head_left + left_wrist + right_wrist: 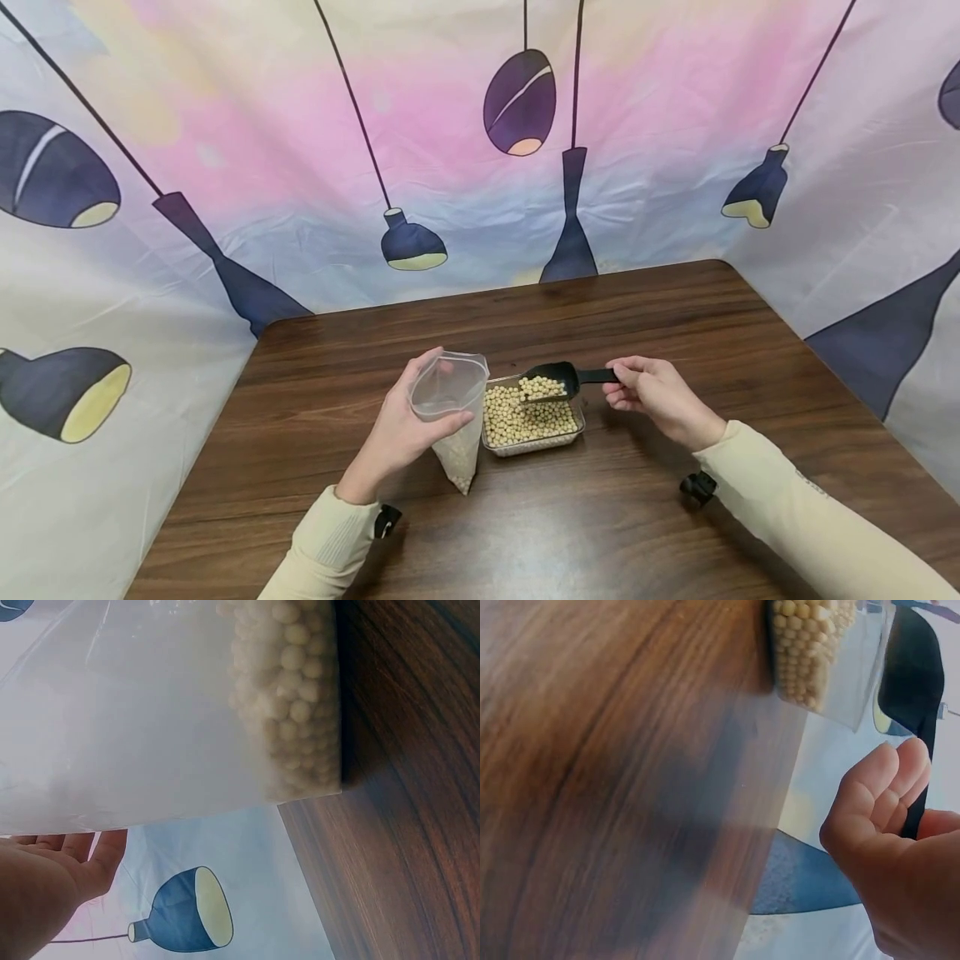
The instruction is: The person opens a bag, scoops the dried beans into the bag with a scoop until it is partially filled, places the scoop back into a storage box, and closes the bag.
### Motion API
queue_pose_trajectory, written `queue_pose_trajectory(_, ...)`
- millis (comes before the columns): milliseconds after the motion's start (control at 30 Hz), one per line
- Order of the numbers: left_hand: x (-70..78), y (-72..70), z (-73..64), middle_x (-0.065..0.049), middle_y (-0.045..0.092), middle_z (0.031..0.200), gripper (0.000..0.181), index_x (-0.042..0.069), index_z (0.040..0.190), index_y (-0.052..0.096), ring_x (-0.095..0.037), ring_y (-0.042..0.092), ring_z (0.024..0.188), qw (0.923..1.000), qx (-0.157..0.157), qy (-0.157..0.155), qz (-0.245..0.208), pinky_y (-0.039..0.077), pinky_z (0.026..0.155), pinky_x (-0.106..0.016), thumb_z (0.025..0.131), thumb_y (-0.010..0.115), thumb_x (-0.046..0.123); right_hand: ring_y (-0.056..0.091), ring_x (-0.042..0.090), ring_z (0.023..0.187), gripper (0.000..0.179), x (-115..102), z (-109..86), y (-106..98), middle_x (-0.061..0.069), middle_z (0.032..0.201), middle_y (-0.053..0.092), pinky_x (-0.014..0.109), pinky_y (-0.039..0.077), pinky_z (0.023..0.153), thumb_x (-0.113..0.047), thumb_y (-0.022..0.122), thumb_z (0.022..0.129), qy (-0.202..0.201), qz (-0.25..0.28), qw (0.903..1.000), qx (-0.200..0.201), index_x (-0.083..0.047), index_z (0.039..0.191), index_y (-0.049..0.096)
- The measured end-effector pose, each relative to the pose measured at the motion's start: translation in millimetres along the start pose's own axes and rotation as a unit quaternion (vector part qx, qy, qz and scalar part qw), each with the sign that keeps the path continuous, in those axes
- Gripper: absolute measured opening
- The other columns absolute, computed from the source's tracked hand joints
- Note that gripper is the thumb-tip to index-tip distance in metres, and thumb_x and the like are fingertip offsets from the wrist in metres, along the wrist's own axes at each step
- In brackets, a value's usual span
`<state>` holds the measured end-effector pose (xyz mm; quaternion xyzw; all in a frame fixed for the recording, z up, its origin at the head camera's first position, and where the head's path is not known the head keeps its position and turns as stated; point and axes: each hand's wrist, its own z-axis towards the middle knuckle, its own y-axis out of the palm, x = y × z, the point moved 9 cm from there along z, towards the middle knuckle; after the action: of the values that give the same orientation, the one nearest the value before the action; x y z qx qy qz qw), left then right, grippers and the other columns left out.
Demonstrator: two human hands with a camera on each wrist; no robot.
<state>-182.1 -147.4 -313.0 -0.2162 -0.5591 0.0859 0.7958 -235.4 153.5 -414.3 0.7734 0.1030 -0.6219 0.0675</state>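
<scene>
My left hand (pixel 401 425) grips a clear plastic bag (pixel 459 446) near its top, fingers and thumb round the spread mouth. Pale round beans (pixel 292 690) fill the bag's bottom end in the left wrist view. My right hand (pixel 656 396) pinches the handle of a black scoop (pixel 567 377), which is level and loaded with beans (pixel 542 388). The scoop hangs over a clear rectangular container (pixel 534 450) of the same beans, just right of the bag. In the right wrist view the black scoop (pixel 913 675) stands above the container's wall (pixel 847 705).
A brown wooden table (pixel 570 525) lies beneath everything, its far edge close to a cloth backdrop (pixel 465 192) printed with hanging lamps. The backdrop also runs along the left and right sides. Black straps with small devices (pixel 699 488) sit at both wrists.
</scene>
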Motion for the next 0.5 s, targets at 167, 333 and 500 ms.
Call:
queue_pose_trajectory(167, 1.5, -0.1, -0.3, -0.023, 0.055, 0.125, 0.081, 0.002, 0.143, 0.039, -0.038, 0.05, 0.118, 1.0, 0.0, 0.0, -0.001, 0.038, 0.097, -0.058, 0.075, 0.082, 0.003, 0.061, 0.015, 0.082, 0.04, -5.4, -2.3, -6.9, 0.011, 0.097, 0.06, 0.033, 0.052, 0.081, -0.018, 0.038, 0.107, 0.009, 0.036, 0.9993, -0.005, 0.011, 0.134, 0.036)
queue_pose_trajectory(333, 1.6, -0.1, -0.3, -0.023, 0.055, 0.124, 0.081, 0.001, 0.143, 0.039, -0.038, 0.051, 0.117, 1.0, -0.001, -0.002, 0.001, 0.039, 0.096, -0.057, 0.075, 0.082, 0.001, 0.06, 0.012, 0.079, 0.032, -24.1, -5.2, -11.2, 0.006, 0.092, 0.06, 0.028, 0.052, 0.076, -0.019, 0.042, 0.106, -0.006, 0.097, 0.9953, -0.006, 0.005, 0.127, 0.04)
queue_pose_trajectory(500, -12.7, 0.8, 1.7, -0.02, 0.055, 0.125, 0.083, 0.004, 0.144, 0.038, -0.036, 0.052, 0.116, 1.0, 0.0, -0.002, 0.002, 0.04, 0.095, -0.057, 0.074, 0.083, 0.002, 0.063, 0.013, 0.081, 0.032, -55.0, -9.3, -8.5, 0.003, 0.089, 0.063, 0.027, 0.052, 0.078, -0.023, 0.05, 0.103, -0.044, 0.127, 0.9907, -0.019, 0.002, 0.122, 0.043)
